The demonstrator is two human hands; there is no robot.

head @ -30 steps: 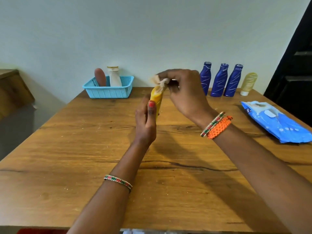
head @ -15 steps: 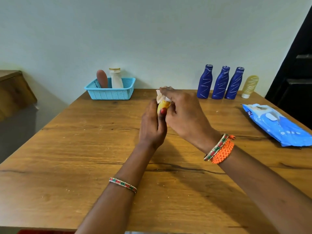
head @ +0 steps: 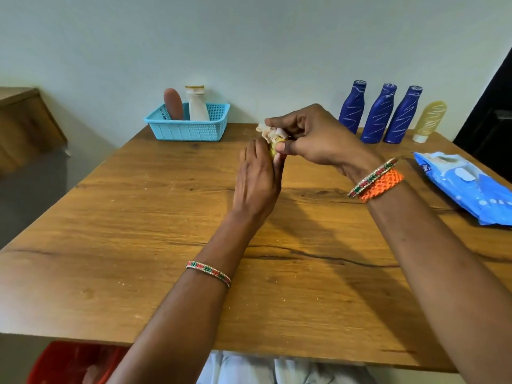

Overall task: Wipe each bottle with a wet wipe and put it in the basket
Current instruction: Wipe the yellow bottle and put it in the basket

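Head view: a person at a wooden table (head: pixel 138 245) wipes a small yellow bottle (head: pixel 274 146) held above the tabletop at mid-table. The left hand (head: pixel 257 178) is wrapped around the bottle's lower body, fingers curled, hiding most of it; the right hand (head: pixel 313 137) pinches a crumpled wet wipe (head: pixel 267 131) against the bottle's top end. At the far left edge sits the blue basket (head: pixel 191 131), with a brown bottle (head: pixel 173 103) and a white bottle (head: pixel 197 105) standing inside. Three dark blue bottles (head: pixel 379 117) and a pale yellow tube (head: pixel 429 120) wait in a row at the far right, and a blue wet-wipe pack (head: pixel 471 187) lies near the right edge. The wiping looks unfinished on this bottle, roughly the third of seven. Doing it well likely means turning the bottle in the left hand so the wipe covers every side, including the part now under the fingers, with a firm hold since a damp surface may slip.
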